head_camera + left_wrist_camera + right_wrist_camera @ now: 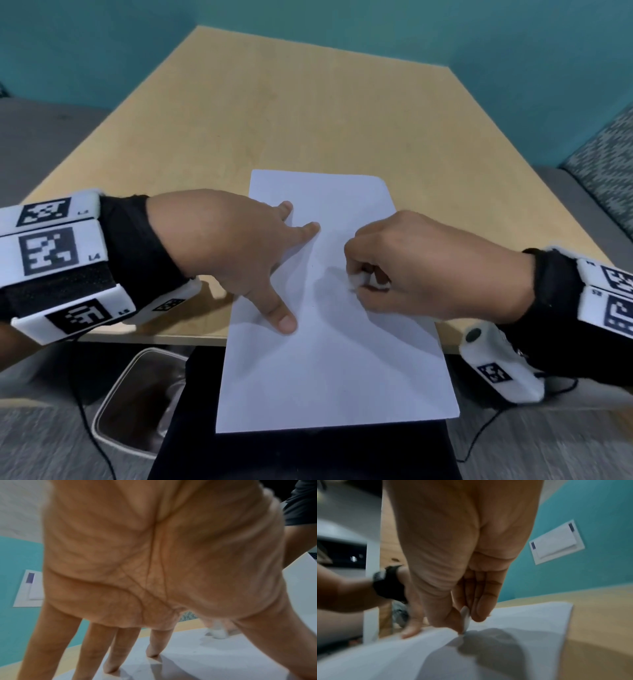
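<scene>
A white sheet of paper [335, 359] lies on the wooden table [308, 102] and overhangs its near edge. My left hand [253, 260] rests on the sheet's left side with straight, spread fingers [152, 651] pressing it flat. My right hand [363, 277] is curled at the sheet's right side and pinches a small white object [358, 278] against the paper. That object shows blurred in the left wrist view [218, 633] and as a thin white piece [465, 615] with its tip on the paper [522, 622]. I cannot tell what it is.
Teal walls surround the table's far side. A patterned cushion [609, 164] sits at the right, a grey seat at the left. Below the table's near edge stand a bin with a clear liner [137, 404] and my dark lap. A white wall plate [556, 542] hangs beyond.
</scene>
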`<action>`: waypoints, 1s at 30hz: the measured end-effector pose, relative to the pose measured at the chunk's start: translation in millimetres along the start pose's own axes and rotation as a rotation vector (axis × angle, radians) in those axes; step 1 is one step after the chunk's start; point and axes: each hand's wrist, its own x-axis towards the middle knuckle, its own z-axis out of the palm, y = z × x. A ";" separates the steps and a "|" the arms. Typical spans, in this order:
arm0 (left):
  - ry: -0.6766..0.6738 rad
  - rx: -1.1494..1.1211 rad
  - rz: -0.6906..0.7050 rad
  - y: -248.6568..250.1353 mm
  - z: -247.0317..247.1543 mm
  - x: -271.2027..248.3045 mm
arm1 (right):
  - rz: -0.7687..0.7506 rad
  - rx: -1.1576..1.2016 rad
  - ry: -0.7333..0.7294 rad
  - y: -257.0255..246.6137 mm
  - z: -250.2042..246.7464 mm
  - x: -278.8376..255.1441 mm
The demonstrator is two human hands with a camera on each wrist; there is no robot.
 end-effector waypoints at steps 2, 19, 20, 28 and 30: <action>-0.007 -0.005 -0.005 0.8 -0.1 -0.3 | -0.034 0.017 -0.047 -7.8 1.0 -5.0; 0.008 -0.051 0.043 -8.9 -3.9 2.5 | 0.069 0.030 0.055 10.3 5.1 -12.5; 0.023 -0.063 0.050 -11.3 -6.8 2.7 | 0.071 0.033 0.052 9.7 6.7 -13.6; 0.030 -0.075 0.019 -18.8 -7.9 11.8 | 0.052 0.035 0.017 10.4 1.8 -7.7; 0.031 -0.082 0.024 -17.5 -9.0 11.9 | 0.057 0.036 0.054 10.8 3.1 0.1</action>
